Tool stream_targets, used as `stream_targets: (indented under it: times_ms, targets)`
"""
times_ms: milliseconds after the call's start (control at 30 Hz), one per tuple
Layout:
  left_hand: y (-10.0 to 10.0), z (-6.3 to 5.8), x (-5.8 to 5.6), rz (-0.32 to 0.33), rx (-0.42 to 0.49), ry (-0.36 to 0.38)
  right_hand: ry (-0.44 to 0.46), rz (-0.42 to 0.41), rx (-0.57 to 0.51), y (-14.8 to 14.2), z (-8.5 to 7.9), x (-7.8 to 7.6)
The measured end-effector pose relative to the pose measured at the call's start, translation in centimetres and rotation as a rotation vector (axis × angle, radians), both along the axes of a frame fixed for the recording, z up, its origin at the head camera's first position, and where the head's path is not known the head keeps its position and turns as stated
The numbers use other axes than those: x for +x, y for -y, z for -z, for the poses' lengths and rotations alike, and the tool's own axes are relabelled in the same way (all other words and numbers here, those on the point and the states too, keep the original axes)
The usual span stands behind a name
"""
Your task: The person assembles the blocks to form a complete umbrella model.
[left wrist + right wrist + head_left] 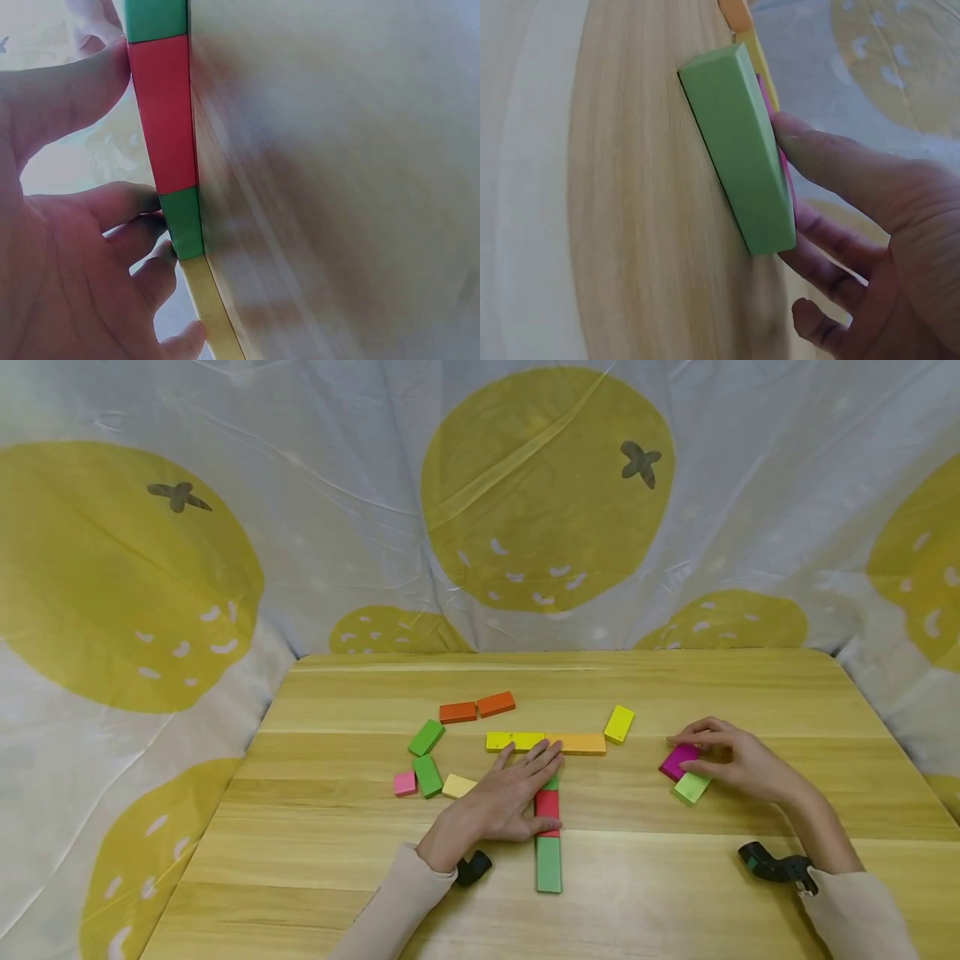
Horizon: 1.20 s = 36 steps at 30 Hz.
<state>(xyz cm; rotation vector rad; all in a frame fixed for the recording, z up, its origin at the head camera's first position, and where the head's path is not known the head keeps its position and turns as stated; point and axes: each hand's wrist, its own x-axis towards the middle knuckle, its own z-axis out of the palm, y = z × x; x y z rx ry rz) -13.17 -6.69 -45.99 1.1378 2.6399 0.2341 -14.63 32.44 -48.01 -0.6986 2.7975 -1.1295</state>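
My left hand lies spread over a T-shaped line of blocks, its fingertips touching the yellow block and the top of the stem. Its thumb rests by the red block. Below that is a green block; a shorter green block shows on the other side of the red one. On the right, my right hand pinches a magenta block between thumb and fingers. Against it lies a light green block, which mostly covers the magenta one in the right wrist view.
An orange block continues the crossbar, with a tilted yellow block at its right end. Leftward lie orange-red blocks, green blocks, a pink block and a cream block. A patterned cloth hangs behind the wooden table.
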Motion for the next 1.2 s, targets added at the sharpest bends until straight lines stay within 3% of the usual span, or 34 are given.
stream_targets:
  times_ms: [200, 333, 533, 800, 933, 1033, 1200]
  targets:
    - [0.1, 0.1, -0.1, -0.001, 0.009, 0.003, 0.039, -0.005, -0.040, -0.2, 0.2, -0.1]
    - [0.1, 0.1, -0.1, -0.001, 0.015, 0.011, 0.038, 0.090, -0.007, 0.2, 0.2, -0.3]
    - [0.1, 0.1, -0.2, 0.001, 0.020, 0.011, -0.058, 0.208, 0.041, 0.9, 0.5, -0.7]
    - [0.1, 0.3, -0.1, 0.000, 0.024, 0.016, -0.085, 0.149, 0.048, 0.8, 0.5, -0.7]
    - [0.1, 0.3, -0.1, -0.001, 0.022, 0.011, -0.109, 0.198, 0.133, 1.1, 0.2, -0.7]
    - [0.1, 0.2, -0.1, -0.002, 0.024, 0.017, -0.070, 0.216, 0.195, 1.4, -0.3, -0.7]
    - [0.1, 0.2, -0.1, -0.004, 0.027, 0.027, 0.032, 0.117, 0.152, 1.6, -1.0, -0.4]
